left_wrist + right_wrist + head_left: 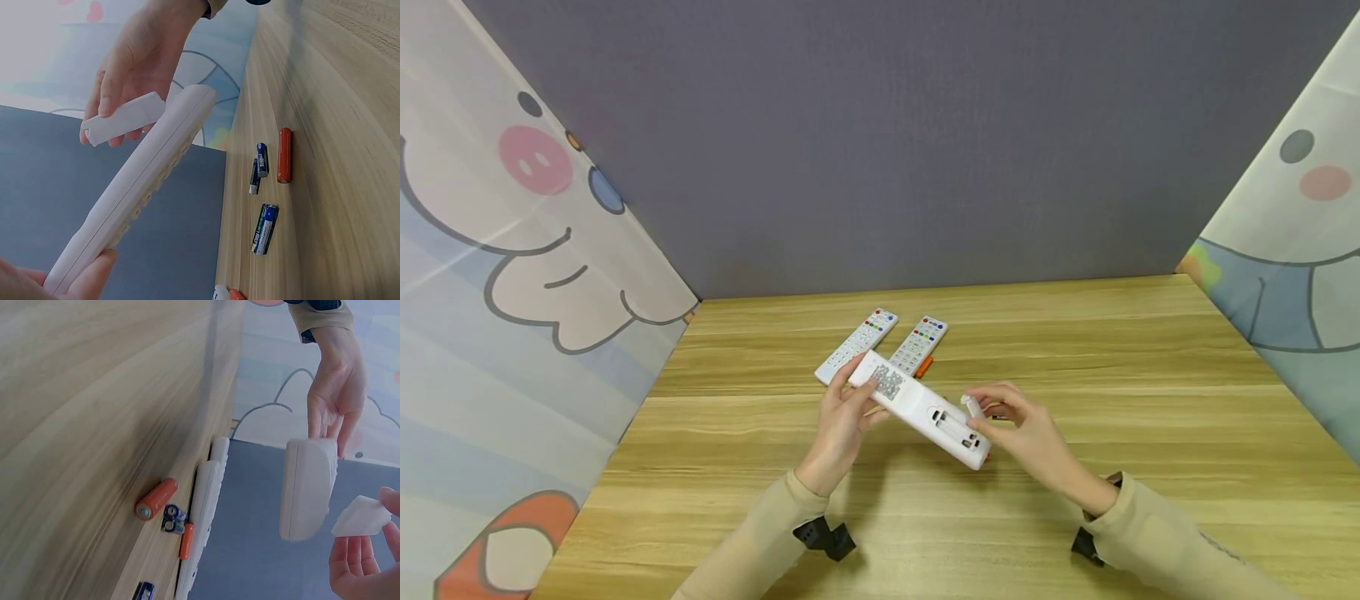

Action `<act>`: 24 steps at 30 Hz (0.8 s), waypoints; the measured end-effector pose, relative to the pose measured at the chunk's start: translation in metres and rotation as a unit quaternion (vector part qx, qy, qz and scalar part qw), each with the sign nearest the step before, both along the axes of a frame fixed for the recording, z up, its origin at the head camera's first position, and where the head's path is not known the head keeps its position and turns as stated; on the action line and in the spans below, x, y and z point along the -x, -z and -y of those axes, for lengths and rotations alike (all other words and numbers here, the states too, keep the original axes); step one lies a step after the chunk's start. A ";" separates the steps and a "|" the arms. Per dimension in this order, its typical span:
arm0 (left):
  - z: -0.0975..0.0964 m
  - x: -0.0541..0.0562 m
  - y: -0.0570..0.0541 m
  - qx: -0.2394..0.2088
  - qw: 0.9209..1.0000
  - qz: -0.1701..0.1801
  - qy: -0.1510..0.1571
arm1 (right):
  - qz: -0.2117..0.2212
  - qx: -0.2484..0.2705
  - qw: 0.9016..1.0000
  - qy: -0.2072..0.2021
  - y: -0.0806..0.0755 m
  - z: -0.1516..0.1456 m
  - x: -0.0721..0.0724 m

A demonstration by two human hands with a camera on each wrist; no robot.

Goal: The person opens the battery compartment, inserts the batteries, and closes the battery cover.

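Observation:
My left hand [838,425] grips a white remote control [917,402] by one end, thumb over a printed label on its back. The back faces up, and its battery compartment [955,427] lies uncovered with the metal contacts showing. Beside that end, my right hand [1028,432] pinches a small white battery cover [125,119] between thumb and fingers, just off the remote. In the right wrist view the remote [306,490] appears end-on, held above the table, with the cover [362,517] close by.
Two more white remotes [856,347] [920,345] lie buttons up on the wooden table [737,467]. Under the hands are an orange battery [284,155] and several blue ones [265,229]. Another orange battery [925,367] lies against a remote. A grey panel [925,167] stands behind.

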State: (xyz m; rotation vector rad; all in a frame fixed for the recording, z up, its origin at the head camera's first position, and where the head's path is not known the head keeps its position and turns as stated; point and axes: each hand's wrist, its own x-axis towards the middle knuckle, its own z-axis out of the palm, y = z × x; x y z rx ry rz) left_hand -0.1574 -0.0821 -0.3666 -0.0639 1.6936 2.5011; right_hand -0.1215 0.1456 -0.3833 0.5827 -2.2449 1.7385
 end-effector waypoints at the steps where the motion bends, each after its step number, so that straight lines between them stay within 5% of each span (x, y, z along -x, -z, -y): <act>1: 0.001 0.000 0.000 0.001 1.000 0.001 0.000 | -0.001 -0.002 1.000 0.000 0.000 -0.001 0.000; 11: 0.012 0.001 0.002 0.003 1.000 0.015 -0.019 | -0.026 -0.072 0.997 0.022 0.003 -0.023 0.002; 24: 0.032 0.002 0.003 0.012 0.999 0.028 -0.045 | 0.003 -0.183 0.983 -0.013 0.024 -0.052 0.009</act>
